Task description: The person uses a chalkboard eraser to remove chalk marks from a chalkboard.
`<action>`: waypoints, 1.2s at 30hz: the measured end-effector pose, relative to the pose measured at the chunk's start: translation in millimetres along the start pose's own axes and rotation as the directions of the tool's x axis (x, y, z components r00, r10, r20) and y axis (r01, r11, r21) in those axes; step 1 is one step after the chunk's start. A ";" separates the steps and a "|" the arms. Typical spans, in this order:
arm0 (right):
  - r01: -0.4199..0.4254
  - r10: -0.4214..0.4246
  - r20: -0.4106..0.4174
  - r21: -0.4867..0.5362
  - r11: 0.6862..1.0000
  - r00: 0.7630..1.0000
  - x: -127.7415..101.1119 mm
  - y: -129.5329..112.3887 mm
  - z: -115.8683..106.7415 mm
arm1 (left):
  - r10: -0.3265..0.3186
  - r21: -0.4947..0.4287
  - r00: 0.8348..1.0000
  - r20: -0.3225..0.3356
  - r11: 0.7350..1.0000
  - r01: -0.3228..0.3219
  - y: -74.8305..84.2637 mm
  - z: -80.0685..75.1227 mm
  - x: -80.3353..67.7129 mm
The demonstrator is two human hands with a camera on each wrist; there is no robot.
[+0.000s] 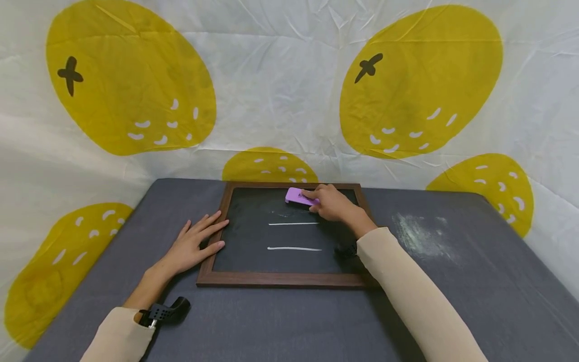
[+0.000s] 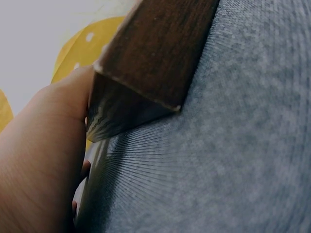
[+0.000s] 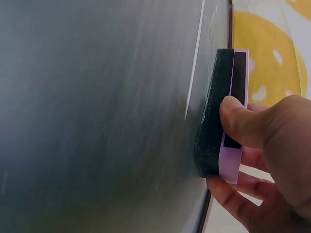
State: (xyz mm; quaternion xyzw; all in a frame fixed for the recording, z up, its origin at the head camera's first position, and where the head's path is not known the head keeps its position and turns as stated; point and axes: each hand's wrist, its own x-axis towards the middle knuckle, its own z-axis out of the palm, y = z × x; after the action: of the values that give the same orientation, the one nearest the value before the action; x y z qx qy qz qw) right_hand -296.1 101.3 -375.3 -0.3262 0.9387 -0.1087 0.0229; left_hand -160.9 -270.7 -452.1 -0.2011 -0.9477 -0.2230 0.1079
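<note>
A small chalkboard [image 1: 253, 241] in a dark wooden frame [image 1: 280, 279] lies flat on the grey table [image 1: 280, 322]. Two white chalk lines [image 1: 294, 248] cross its middle, and a faint smudge sits above them. My right hand [image 1: 332, 202] grips a purple eraser [image 1: 299, 196] with a dark felt pad [image 3: 214, 111], pressed on the board near its far edge. My left hand [image 1: 194, 244] lies flat with straight fingers on the table, fingertips on the frame's left side. In the left wrist view the frame's corner [image 2: 146, 68] sits against that hand [image 2: 39, 165].
A patch of white chalk dust [image 1: 422, 234] marks the table to the right of the board. A white cloth with big yellow lemon shapes [image 1: 131, 80] hangs behind and beside the table. Black wrist-camera mounts [image 1: 165, 312] sit on my sleeves.
</note>
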 end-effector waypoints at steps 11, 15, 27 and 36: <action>-0.071 0.065 -0.041 -0.167 0.983 0.997 -31.1 15.9 -8.9 | -0.007 -0.005 1.000 -0.001 1.000 0.007 -1.8 1.6 0.0; -0.074 0.064 -0.055 -0.212 0.975 0.996 -38.5 12.7 -10.8 | -0.012 -0.009 1.000 -0.001 1.000 0.012 -0.9 1.7 0.4; -0.231 0.199 -0.204 -0.147 0.962 0.958 -78.5 16.8 -13.3 | -0.005 -0.014 1.000 -0.007 1.000 0.005 1.2 -0.4 -1.3; -0.255 0.181 -0.317 -0.211 0.944 0.931 -84.3 1.0 9.2 | -0.003 -0.015 1.000 -0.007 1.000 0.003 3.5 -2.6 -1.8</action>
State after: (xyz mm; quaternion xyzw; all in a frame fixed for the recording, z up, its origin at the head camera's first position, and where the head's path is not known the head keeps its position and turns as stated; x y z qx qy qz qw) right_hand -229.5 152.4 -386.9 -0.1996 0.9684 -0.0340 -0.1454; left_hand -157.5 -269.7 -449.1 -0.1999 -0.9459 -0.2310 0.1092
